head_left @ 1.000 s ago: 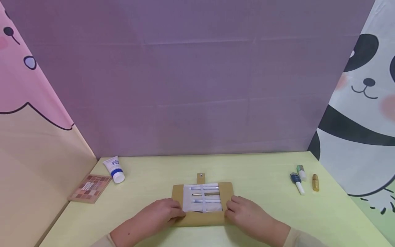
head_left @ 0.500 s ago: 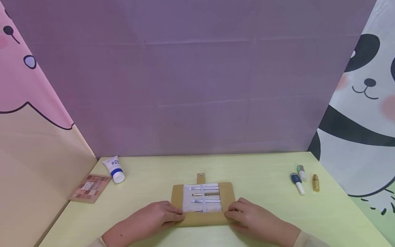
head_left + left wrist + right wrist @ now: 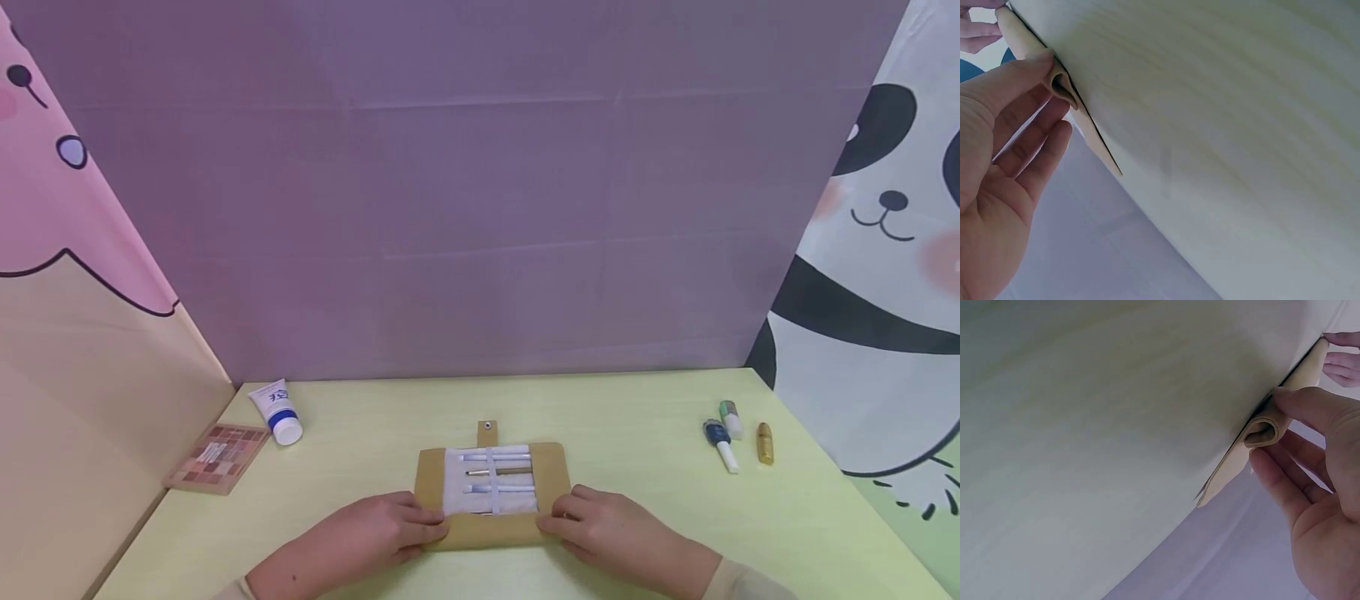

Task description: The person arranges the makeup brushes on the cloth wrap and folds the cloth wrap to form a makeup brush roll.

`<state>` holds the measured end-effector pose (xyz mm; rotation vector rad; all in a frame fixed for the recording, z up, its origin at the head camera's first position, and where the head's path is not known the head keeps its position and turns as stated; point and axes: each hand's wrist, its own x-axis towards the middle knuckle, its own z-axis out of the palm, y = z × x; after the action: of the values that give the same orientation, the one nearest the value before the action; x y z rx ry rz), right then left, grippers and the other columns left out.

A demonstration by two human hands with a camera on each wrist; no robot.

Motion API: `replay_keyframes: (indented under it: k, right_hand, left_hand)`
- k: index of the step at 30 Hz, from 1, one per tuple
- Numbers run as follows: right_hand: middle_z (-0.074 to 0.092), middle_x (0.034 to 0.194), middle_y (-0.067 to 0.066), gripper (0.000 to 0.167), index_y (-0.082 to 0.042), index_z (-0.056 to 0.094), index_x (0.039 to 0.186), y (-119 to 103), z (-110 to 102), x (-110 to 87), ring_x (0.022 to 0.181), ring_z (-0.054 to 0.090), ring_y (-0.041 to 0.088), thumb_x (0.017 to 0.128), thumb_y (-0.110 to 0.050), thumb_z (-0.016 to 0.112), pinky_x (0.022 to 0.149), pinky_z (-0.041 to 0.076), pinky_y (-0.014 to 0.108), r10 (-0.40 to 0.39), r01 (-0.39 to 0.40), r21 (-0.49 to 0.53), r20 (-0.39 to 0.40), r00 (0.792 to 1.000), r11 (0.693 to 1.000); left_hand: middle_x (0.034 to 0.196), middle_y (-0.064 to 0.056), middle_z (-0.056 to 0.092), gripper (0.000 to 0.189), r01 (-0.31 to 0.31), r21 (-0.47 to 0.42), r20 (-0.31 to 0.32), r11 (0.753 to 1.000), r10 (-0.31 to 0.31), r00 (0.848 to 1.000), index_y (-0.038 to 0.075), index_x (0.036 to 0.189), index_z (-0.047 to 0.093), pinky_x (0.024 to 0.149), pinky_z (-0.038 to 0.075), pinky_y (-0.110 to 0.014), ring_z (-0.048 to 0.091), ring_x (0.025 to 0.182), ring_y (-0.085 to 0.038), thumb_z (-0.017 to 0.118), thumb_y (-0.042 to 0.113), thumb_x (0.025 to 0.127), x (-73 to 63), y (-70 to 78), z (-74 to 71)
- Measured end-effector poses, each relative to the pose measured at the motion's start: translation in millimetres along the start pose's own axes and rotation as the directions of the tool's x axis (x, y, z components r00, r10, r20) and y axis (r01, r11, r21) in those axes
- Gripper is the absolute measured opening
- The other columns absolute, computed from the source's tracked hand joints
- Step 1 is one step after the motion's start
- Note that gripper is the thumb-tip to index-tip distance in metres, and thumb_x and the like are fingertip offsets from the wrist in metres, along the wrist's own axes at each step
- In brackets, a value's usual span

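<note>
A tan brush roll lies on the table, its near edge curled over into a thick fold. Several slim brushes sit across its white lining under a pale elastic band. My left hand pinches the left end of the fold. At the right end, my right hand does the same. Both wrist views show the end as a hollow coil between thumb and fingers. A tab with a metal snap points away from me at the far edge.
To the left lie a makeup palette and a white tube with a blue band. On the right are a dark blue nail polish bottle, a small pale bottle and a gold tube. A purple cloth hangs behind the table.
Both hands have shifted slightly toward the near edge, and the fingers have resettled on the ends of the fold. The brush roll itself has hardly moved.
</note>
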<state>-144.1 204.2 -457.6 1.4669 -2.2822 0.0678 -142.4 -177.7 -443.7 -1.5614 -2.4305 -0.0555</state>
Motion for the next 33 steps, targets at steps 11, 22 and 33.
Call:
replay_keyframes:
  k: [11, 22, 33]
  right_hand:
    - [0.079, 0.108, -0.01, 0.048, -0.022, 0.077, 0.127, 4, -3, 0.9, 0.095, 0.07, 0.006, 0.082, -0.013, 0.091, 0.08, 0.059, 0.015, -0.022, 0.022, 0.003, 0.011, 1.0, 1.0]
    - [0.078, 0.104, -0.012, 0.037, -0.021, 0.079, 0.124, 28, -2, 6.1, 0.091, 0.064, -0.002, 0.093, -0.002, 0.078, 0.081, 0.054, 0.011, 0.124, -0.152, 0.341, 0.101, 0.987, 0.928]
    - [0.072, 0.106, -0.008, 0.034, -0.021, 0.076, 0.132, 46, -2, 19.7, 0.088, 0.056, -0.005, 0.103, -0.004, 0.068, 0.078, 0.053, 0.014, 0.188, -0.285, 0.463, 0.245, 0.951, 0.839]
  left_hand:
    - [0.118, 0.012, 0.082, 0.045, 0.027, 0.027, -0.034, 0.999, -0.026, 0.999, 0.02, 0.129, 0.079, 0.074, 0.054, -0.01, 0.066, 0.085, 0.002, 0.087, 0.009, 0.086, -0.6, 2.5, 1.9]
    - [0.102, 0.008, 0.081, 0.034, 0.285, -0.255, 0.088, 0.924, -0.271, 0.959, 0.019, 0.126, 0.08, 0.074, 0.057, -0.016, 0.064, 0.085, 0.005, 0.075, 0.004, 0.096, 6.8, -5.2, -3.7]
    - [0.121, 0.001, 0.078, 0.025, 0.516, -0.457, 0.251, 0.725, -0.451, 0.857, 0.012, 0.128, 0.074, 0.085, 0.061, -0.027, 0.064, 0.1, -0.002, 0.062, 0.008, 0.106, 21.4, -19.0, -2.1]
